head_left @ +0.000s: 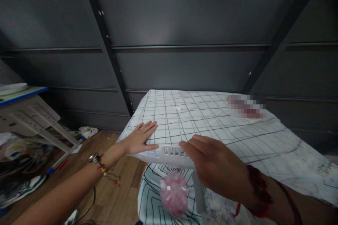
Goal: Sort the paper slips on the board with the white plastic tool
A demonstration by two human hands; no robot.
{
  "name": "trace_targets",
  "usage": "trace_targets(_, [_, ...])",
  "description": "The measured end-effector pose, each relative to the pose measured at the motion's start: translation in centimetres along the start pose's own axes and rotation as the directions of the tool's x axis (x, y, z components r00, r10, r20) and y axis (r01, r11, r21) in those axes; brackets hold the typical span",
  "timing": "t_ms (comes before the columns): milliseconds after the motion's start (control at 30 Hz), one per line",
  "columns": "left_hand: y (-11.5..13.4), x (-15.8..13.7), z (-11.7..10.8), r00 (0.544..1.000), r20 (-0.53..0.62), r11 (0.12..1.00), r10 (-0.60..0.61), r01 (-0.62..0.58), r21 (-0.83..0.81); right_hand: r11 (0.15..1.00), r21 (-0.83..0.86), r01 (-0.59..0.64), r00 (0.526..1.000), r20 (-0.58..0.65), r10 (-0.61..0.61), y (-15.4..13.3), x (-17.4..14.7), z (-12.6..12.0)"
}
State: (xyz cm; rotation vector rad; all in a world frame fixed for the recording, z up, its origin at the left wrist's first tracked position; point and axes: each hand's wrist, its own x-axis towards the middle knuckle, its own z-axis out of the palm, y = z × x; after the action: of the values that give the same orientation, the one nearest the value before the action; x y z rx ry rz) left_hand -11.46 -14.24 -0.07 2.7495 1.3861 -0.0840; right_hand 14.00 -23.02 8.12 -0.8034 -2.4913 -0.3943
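My left hand (141, 137) lies flat with its fingers spread on a white grid-patterned cloth (163, 119), near the close edge. A beaded bracelet hangs at its wrist. My right hand (211, 161) is closed on a white plastic piece with a row of slots (173, 152), held along the cloth's near edge. The hand hides much of this piece, so its full shape does not show. Below it, a pink and clear crumpled bundle (174, 193) rests on a line-patterned seat (148, 197). Beside the bundle stands a pale upright edge (199, 197).
A small white scrap (179, 109) and a blurred-out reddish item (245, 107) lie on the cloth. Small mixed scraps (219, 205) show below my right hand. Leftward are a blue-edged table (23, 95), a shoe (23, 190) and wooden floor (108, 190). Dark panels (179, 66) rise behind.
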Motion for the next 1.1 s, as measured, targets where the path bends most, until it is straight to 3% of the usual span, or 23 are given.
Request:
trace_targets(100, [0.3, -0.1, -0.2, 1.000, 0.008, 1.000, -0.014, 0.014, -0.002, 1.000, 0.002, -0.002, 1.000, 0.004, 0.002, 0.3, -0.3, -0.3])
trace_targets(200, [0.4, -0.1, -0.5, 1.000, 0.029, 1.000, -0.009, 0.009, -0.017, 0.998, -0.049, -0.037, 0.999, -0.029, 0.036, 2.6, -0.4, -0.7])
trace_targets(300, [0.3, 0.5, -1.8, 0.985, 0.167, 0.998, -0.031, 0.041, -0.053, 0.988, -0.133, -0.076, 0.996, -0.060, 0.069, 6.9, -0.1, -0.9])
trace_targets(400, [0.3, 2.1, -4.1, 0.933, 0.352, 0.993, -0.071, 0.101, -0.066, 0.959, -0.219, -0.178, 0.984, -0.019, 0.178, 11.9, 0.2, -0.6])
trace_targets(467, [0.4, 3.6, -5.6, 0.916, 0.393, 0.989, -0.083, 0.125, -0.082, 0.948, -0.228, -0.223, 0.972, 0.021, 0.234, 14.7, 0.5, 0.0])
trace_targets(633, [1.1, 9.0, -7.2, 0.949, 0.238, 0.971, -0.207, 0.229, -0.069, 0.932, -0.239, -0.274, 0.959, 0.011, 0.284, 18.7, 1.5, 2.8])
trace_targets(833, [1.9, 15.7, -4.4, 0.941, 0.076, 0.934, -0.331, 0.338, -0.115, 0.942, -0.238, -0.235, 0.971, -0.017, 0.238, 20.3, 2.6, 6.4])
trace_targets(1100, [1.6, 17.0, -0.8, 0.929, 0.013, 0.917, -0.369, 0.366, -0.160, 0.970, -0.206, -0.133, 0.991, -0.042, 0.127, 21.2, 1.1, 8.2])
